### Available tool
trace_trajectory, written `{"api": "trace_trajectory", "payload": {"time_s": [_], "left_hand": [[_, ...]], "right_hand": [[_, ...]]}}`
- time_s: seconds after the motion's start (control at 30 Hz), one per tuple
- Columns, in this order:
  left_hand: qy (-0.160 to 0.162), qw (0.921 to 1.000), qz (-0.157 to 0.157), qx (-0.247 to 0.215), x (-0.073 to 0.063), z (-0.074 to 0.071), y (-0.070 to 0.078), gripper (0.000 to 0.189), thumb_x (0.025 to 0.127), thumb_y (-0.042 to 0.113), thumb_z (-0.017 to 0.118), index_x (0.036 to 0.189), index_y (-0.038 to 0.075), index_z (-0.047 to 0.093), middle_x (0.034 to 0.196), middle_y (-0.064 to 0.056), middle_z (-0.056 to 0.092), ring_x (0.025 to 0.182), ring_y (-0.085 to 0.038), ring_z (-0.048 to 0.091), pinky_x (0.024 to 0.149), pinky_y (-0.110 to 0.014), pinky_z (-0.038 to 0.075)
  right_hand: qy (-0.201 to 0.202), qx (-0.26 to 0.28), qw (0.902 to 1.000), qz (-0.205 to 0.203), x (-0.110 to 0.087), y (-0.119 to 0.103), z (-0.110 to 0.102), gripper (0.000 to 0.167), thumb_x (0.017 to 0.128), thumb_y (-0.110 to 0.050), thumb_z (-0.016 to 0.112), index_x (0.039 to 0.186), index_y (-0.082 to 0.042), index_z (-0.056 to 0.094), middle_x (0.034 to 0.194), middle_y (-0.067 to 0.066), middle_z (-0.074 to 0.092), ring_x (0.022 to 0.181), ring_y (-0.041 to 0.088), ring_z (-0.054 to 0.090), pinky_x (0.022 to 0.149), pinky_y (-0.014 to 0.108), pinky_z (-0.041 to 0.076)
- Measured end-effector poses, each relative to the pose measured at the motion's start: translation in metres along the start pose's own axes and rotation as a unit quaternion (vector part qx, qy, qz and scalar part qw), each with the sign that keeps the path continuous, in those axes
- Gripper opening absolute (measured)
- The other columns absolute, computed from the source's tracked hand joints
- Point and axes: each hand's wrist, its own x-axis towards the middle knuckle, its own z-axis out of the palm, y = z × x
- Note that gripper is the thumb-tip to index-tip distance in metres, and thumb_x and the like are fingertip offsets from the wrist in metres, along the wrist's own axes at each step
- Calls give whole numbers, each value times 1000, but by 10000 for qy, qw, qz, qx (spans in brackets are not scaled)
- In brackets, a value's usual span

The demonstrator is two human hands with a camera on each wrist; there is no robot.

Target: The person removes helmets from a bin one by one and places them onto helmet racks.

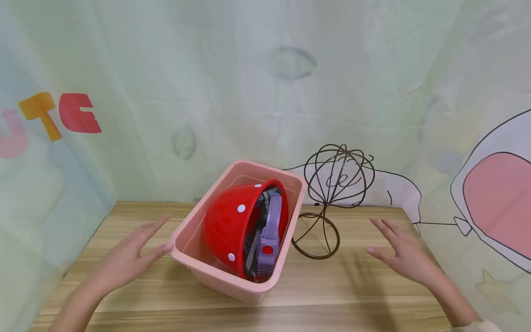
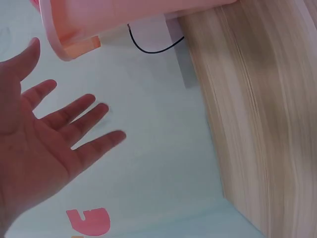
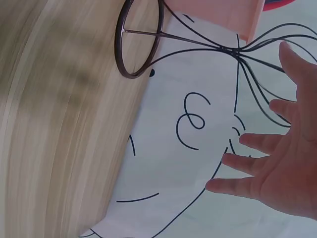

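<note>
A pink plastic bin stands turned at an angle on the wooden table. Inside it a red helmet with white dots lies on its side, its grey inner straps and purple-grey adjuster band facing right. Just right of the bin is a dark wire stand with a round cage top and a ring base. My left hand is beside the bin's left side, fingers extended, thumb tip close to the rim in the head view. Over the table's right side my right hand holds nothing, its fingers spread, with the wire stand nearest to it.
The wooden table meets a pale green printed curtain at its back edge. More of the curtain hangs along both sides, with coloured letters at left and a pink balloon print at right.
</note>
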Motion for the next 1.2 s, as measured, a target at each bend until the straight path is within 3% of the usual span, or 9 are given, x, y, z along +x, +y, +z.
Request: {"api": "trace_trajectory", "payload": {"time_s": [0.27, 0.7, 0.93, 1.2], "left_hand": [[-157, 9968, 267, -730, 5, 5, 4, 64, 84, 25, 66, 139, 8, 37, 120, -20, 55, 103, -40, 53, 73, -59, 45], [-440, 9932, -66, -1075, 6, 10, 7, 54, 86, 25, 64, 134, 6, 44, 121, -15, 55, 100, -31, 55, 73, -49, 50], [-343, 9936, -93, -1074, 10, 12, 12, 56, 84, 26, 66, 131, 3, 46, 109, -9, 60, 94, -25, 56, 70, -28, 53], [-432, 9895, -356, -1334, 11, 15, 11, 59, 84, 26, 66, 132, 2, 43, 108, -13, 59, 95, -32, 59, 64, -32, 54]], "right_hand": [[-218, 308, 9992, -121, 1, -12, 11, 66, 86, -36, 62, 139, -9, 36, 136, 28, 34, 116, 53, 34, 84, 69, 30], [-281, 746, 9949, -611, 12, -30, 23, 58, 86, -30, 63, 134, -6, 42, 132, 22, 44, 118, 42, 41, 92, 59, 35], [-329, 1515, 9848, -777, 25, -46, 19, 54, 88, -24, 62, 134, -5, 42, 132, 14, 47, 105, 32, 53, 83, 43, 48], [-555, 2219, 9689, -940, 43, -72, 11, 53, 87, -22, 63, 134, -9, 43, 131, 11, 47, 103, 25, 54, 80, 35, 50]]}}
